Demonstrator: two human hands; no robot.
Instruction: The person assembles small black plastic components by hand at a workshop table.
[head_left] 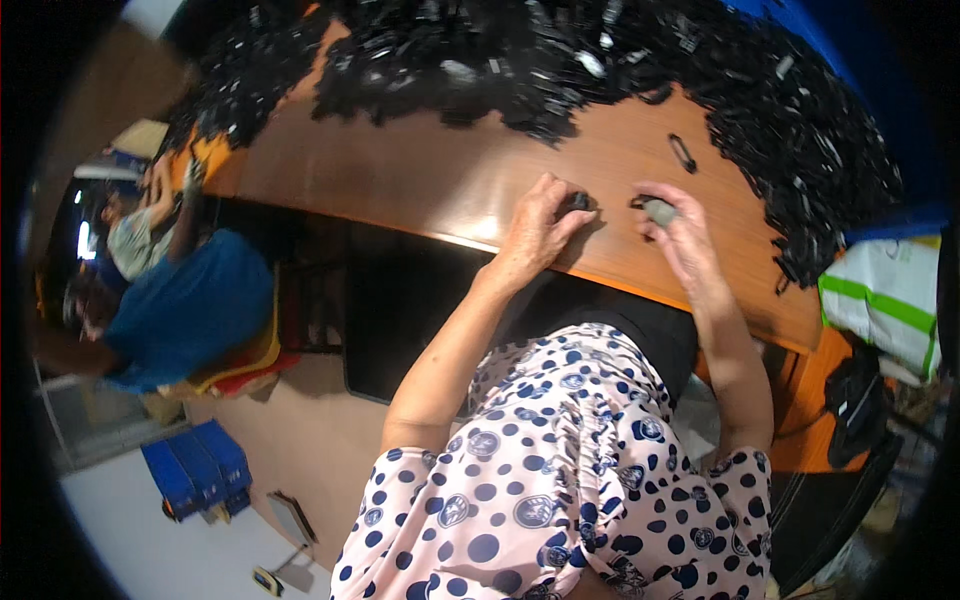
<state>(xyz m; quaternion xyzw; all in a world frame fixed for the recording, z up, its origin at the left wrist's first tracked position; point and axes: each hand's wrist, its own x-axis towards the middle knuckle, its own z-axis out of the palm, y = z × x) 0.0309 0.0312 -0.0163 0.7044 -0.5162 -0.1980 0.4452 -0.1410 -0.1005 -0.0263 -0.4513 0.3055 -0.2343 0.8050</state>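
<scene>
My left hand (538,228) is closed in a pinch over the wooden table (400,170), near its front edge. Between its thumb and fingers sits a small black part (579,202); its exact kind is too small to tell. To the right, apart from it, my right hand (686,240) has curled fingers around a small grey rounded object (659,211) with a dark bit at its left end. Beyond the right hand, a single black oblong loop-shaped part (683,153) lies by itself on the wood.
A large heap of small black parts (450,65) spreads along the far side and curves down the right (815,150). A white and green bag (885,300) stands at the right. Two people sit at the left, one in a blue top (195,310). Blue boxes (197,468) are on the floor.
</scene>
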